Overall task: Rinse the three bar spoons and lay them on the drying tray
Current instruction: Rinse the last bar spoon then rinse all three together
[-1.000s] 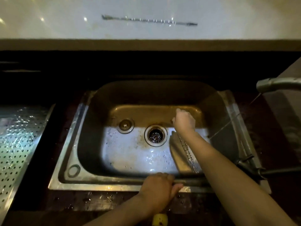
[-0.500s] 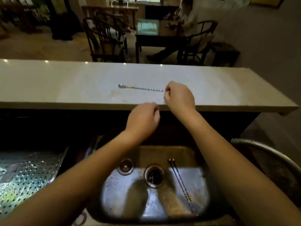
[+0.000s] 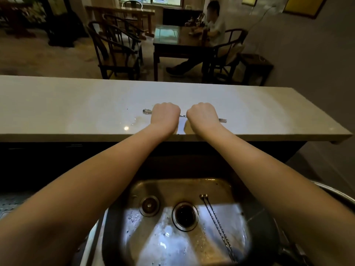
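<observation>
The pale bar counter (image 3: 76, 104) runs across the middle of the frame, its near edge overhanging the dark cabinet front, and its top lies bare to either side of the hands. Both arms reach over the sink to it. The left hand (image 3: 165, 115) and the right hand (image 3: 203, 116) sit side by side at centre frame, knuckles up and fingers curled down over one bar spoon (image 3: 147, 111) lying on the counter; its bowl shows left of the left hand and its forked end right of the right hand. Whether the fingers actually pinch it I cannot tell. In the lower centre the steel sink (image 3: 192, 184) holds the other two bar spoons (image 3: 213, 215), lying together right of the drain (image 3: 185, 216), slanting toward the lower right. A sliver of the perforated drying tray (image 3: 7, 204) shows at the left edge
</observation>
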### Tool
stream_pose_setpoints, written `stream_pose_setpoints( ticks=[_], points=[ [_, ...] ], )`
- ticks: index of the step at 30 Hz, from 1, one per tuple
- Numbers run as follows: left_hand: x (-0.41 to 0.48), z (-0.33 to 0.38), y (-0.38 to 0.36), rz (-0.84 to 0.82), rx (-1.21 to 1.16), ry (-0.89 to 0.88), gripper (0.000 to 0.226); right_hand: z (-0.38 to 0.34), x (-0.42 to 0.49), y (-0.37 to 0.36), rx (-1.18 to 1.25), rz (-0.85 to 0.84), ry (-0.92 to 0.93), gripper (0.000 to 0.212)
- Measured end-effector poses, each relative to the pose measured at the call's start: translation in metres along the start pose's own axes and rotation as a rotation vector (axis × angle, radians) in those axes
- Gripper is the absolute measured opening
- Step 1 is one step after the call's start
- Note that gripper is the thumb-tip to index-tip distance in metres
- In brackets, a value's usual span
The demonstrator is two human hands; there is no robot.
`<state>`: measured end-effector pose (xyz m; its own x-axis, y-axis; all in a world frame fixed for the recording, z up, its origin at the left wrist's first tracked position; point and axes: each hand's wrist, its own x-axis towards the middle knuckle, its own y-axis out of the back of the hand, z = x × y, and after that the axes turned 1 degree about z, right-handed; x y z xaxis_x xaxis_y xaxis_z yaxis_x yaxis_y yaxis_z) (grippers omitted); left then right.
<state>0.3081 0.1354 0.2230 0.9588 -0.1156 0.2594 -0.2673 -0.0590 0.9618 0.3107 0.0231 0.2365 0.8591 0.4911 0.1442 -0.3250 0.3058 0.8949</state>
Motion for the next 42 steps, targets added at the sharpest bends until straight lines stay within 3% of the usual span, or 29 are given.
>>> stream_pose_setpoints(
  ticks=[3,6,10,13,15,18,22,27,31,34,36,42],
  points=[
    [-0.001,0.000,-0.001,0.044,0.040,-0.041,0.024,0.000,-0.002,0.000,-0.017,0.038,0.014,0.021],
    [-0.006,-0.001,-0.002,0.094,-0.044,-0.047,0.025,0.003,-0.009,-0.002,0.121,0.087,-0.013,0.018],
    [-0.026,0.002,0.000,0.287,-0.424,-0.043,0.027,0.007,-0.033,-0.001,0.271,0.123,-0.125,0.018],
    [-0.053,0.015,0.010,0.432,-0.734,0.082,0.020,0.012,-0.058,0.002,0.439,0.128,-0.220,0.022],
    [-0.066,0.026,0.014,0.324,-1.009,0.278,0.017,0.016,-0.079,0.004,0.613,0.135,-0.282,0.022],
    [-0.076,0.042,0.017,0.011,-1.478,0.535,0.027,0.015,-0.114,0.005,0.806,0.139,-0.321,0.017],
    [-0.087,0.071,0.021,-0.059,-1.750,0.447,0.028,0.004,-0.158,-0.021,0.939,0.067,-0.396,0.015],
    [-0.104,0.115,0.004,-0.073,-1.844,0.326,0.024,-0.006,-0.203,-0.068,1.053,0.003,-0.517,0.015],
    [-0.120,0.160,-0.024,-0.134,-1.774,0.267,0.029,0.003,-0.229,-0.097,1.227,-0.073,-0.600,0.020],
    [-0.132,0.191,-0.046,-0.195,-1.744,0.239,0.031,0.021,-0.243,-0.105,1.456,0.041,-0.782,0.022],
    [-0.139,0.208,-0.059,-0.246,-1.720,0.188,0.029,0.033,-0.247,-0.108,1.449,0.144,-0.877,0.026],
    [-0.147,0.247,-0.083,-0.414,-1.687,0.174,0.038,0.051,-0.250,-0.124,1.385,0.186,-0.823,0.018]
  ],
)
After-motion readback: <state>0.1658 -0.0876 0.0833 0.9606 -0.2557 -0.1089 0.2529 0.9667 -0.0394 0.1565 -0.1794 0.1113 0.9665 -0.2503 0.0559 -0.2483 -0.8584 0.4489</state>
